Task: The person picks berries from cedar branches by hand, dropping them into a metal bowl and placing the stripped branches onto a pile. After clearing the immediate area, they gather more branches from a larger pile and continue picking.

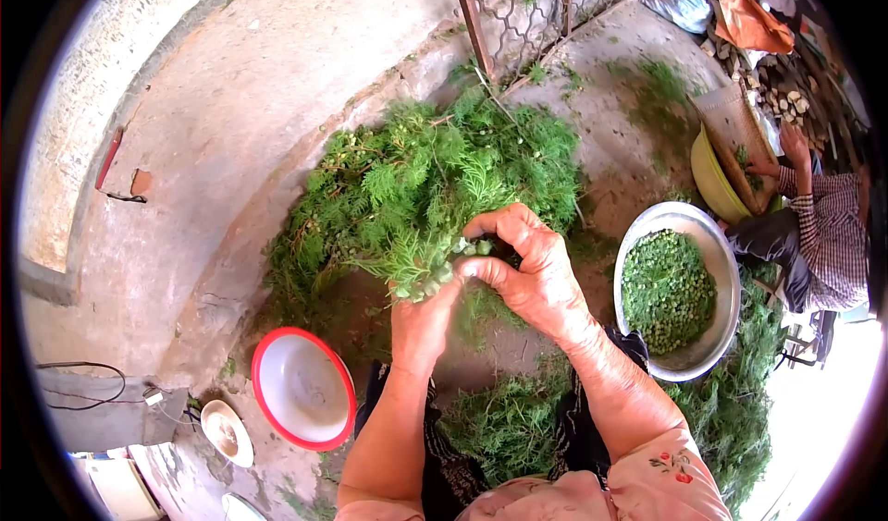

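My left hand [427, 313] is closed around a green sprig [412, 260] with small pale green seed cones, held in front of a large heap of leafy branches [398, 170]. Touching the sprig's right side, my right hand [527, 262] has its thumb and index finger pinched at a small green cone [482, 247]. On the right stands a metal basin [679, 208] that holds many green cones and some leaf bits. Cut greenery [513, 429] lies on the ground between my legs.
A red-rimmed white basin [303, 387] and a small pale bowl [227, 433] are at the lower left. Another person [828, 244] sits at the right by a yellow basin [717, 179] and a woven tray [735, 128]. A metal mesh gate [527, 22] stands at the top.
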### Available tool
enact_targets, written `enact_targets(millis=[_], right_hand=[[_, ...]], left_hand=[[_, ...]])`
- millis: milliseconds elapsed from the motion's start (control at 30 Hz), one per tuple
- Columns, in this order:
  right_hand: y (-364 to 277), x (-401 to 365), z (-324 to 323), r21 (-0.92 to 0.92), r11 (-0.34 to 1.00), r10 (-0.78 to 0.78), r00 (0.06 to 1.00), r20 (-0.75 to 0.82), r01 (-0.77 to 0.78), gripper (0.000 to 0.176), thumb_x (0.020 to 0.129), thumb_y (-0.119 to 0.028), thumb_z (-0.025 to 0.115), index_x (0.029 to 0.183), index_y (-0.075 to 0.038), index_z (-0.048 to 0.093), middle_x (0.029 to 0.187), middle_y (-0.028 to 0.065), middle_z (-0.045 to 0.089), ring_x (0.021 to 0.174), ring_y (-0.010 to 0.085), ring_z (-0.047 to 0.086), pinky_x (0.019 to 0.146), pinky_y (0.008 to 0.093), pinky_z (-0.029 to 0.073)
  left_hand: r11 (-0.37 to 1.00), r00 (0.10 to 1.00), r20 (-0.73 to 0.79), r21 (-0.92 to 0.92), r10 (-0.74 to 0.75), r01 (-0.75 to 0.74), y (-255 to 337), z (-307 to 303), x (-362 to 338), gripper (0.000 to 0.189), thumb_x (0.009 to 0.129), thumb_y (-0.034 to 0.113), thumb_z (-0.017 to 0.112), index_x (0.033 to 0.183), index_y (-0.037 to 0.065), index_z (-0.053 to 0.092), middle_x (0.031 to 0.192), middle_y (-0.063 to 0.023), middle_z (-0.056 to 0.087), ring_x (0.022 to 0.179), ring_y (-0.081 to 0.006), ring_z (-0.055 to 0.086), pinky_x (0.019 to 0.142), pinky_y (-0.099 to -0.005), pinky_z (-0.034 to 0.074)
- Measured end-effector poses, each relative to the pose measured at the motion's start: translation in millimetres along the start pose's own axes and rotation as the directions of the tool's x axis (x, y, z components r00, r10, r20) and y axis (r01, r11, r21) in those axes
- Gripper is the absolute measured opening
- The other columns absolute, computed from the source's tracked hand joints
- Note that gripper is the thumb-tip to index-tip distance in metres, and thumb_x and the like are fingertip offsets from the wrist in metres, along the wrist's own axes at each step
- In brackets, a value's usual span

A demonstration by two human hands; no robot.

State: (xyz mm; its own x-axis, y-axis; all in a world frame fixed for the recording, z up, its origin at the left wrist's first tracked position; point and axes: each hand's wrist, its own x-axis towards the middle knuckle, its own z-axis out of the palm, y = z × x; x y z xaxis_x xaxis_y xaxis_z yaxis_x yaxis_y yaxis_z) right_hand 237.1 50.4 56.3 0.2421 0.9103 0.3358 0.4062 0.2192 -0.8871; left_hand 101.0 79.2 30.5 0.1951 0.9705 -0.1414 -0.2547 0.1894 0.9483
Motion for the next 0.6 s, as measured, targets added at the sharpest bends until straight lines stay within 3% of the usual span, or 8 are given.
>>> enact_targets(millis=[33,200,267,300,400,433,533,600], right_hand=[[-1.5,0.3,-0.1,0.014,1.0,0.004,1.0,0.01,-0.004,0.031,0.068,-0.015,0.074,0.094,-0.004,0.06,0.079,0.0056,0.055,0.074,0.0185,0.052,0.069,0.029,0.043],[1.0,-0.6,2.0,0.003,1.0,0.004,1.0,0.001,-0.004,0.023,0.072,-0.012,0.07,0.09,-0.002,0.06,0.077,0.0033,0.058,0.071,0.0144,0.053,0.067,0.0253,0.044],[2.8,-2.9,6.3,0.263,0.952,0.166,0.986,-0.018,-0.156,0.019,0.075,-0.01,0.069,0.089,-0.002,0.06,0.077,0.0016,0.059,0.07,0.0112,0.053,0.067,0.0235,0.044],[3.3,-3.8,8.1,0.387,0.895,0.247,0.969,-0.012,-0.223,0.017,0.076,-0.01,0.068,0.089,-0.001,0.06,0.077,0.0008,0.06,0.069,0.0096,0.053,0.066,0.0226,0.044],[5.0,-2.6,9.2,0.652,0.686,0.361,0.929,0.08,-0.323,0.012,0.078,-0.008,0.066,0.087,-0.002,0.061,0.079,-0.0001,0.061,0.07,0.0065,0.052,0.067,0.0217,0.045],[6.9,-2.7,10.9,0.693,0.647,0.376,0.924,0.072,-0.317,0.009,0.08,-0.009,0.064,0.086,-0.003,0.061,0.076,-0.0002,0.06,0.064,0.0067,0.051,0.057,0.02,0.044],[0.7,-3.4,2.3,0.83,0.234,0.59,0.752,0.293,-0.506,0.011,0.08,-0.013,0.064,0.087,-0.005,0.06,0.074,-0.0016,0.058,0.059,0.0074,0.049,0.052,0.0193,0.043],[1.3,-4.0,1.8,0.836,0.223,0.575,0.76,0.303,-0.502,0.013,0.081,-0.015,0.063,0.088,-0.006,0.058,0.077,-0.0014,0.057,0.057,0.0086,0.049,0.049,0.0203,0.043]], left_hand=[[0.998,1.0,-0.01,-0.062,-0.003,0.002,0.9,3.2,-1.0,0.03,0.076,-0.001,0.063,0.104,0.003,0.054,0.091,-0.0039,0.057,0.076,-0.0118,0.055,0.069,-0.0241,0.046],[0.998,0.999,0.04,0.06,0.006,-0.008,-1.2,-2.2,3.7,0.031,0.075,0.004,0.067,0.104,0.003,0.055,0.095,-0.0054,0.059,0.083,-0.0123,0.055,0.074,-0.0254,0.045],[0.994,0.996,0.084,0.112,0.005,-0.015,10.3,4.2,2.6,0.03,0.075,0.006,0.068,0.103,0.002,0.057,0.095,-0.0054,0.06,0.085,-0.0117,0.055,0.076,-0.026,0.045],[0.999,0.991,0.134,-0.024,-0.021,0.025,9.5,1.0,1.5,0.03,0.075,0.007,0.069,0.102,0.001,0.058,0.096,-0.005,0.061,0.086,-0.0115,0.055,0.078,-0.0263,0.044],[0.989,0.991,0.083,-0.092,-0.106,0.114,8.7,1.1,-1.1,0.034,0.074,0.006,0.069,0.105,0.0,0.057,0.098,-0.0049,0.06,0.087,-0.0138,0.055,0.081,-0.0274,0.043],[0.987,0.988,0.073,-0.081,-0.136,0.142,8.0,0.1,-1.3,0.034,0.074,0.006,0.069,0.105,0.0,0.057,0.097,-0.0049,0.06,0.087,-0.014,0.055,0.081,-0.0277,0.043],[0.975,0.98,0.053,-0.102,-0.194,0.199,8.0,-2.0,-2.2,0.036,0.074,0.006,0.069,0.106,0.001,0.056,0.096,-0.0047,0.06,0.087,-0.0145,0.055,0.079,-0.0287,0.044],[0.962,0.979,0.067,-0.185,-0.192,0.201,11.6,3.4,-3.3,0.037,0.074,0.007,0.069,0.108,0.002,0.055,0.095,-0.0041,0.06,0.085,-0.0149,0.055,0.075,-0.0293,0.046]])
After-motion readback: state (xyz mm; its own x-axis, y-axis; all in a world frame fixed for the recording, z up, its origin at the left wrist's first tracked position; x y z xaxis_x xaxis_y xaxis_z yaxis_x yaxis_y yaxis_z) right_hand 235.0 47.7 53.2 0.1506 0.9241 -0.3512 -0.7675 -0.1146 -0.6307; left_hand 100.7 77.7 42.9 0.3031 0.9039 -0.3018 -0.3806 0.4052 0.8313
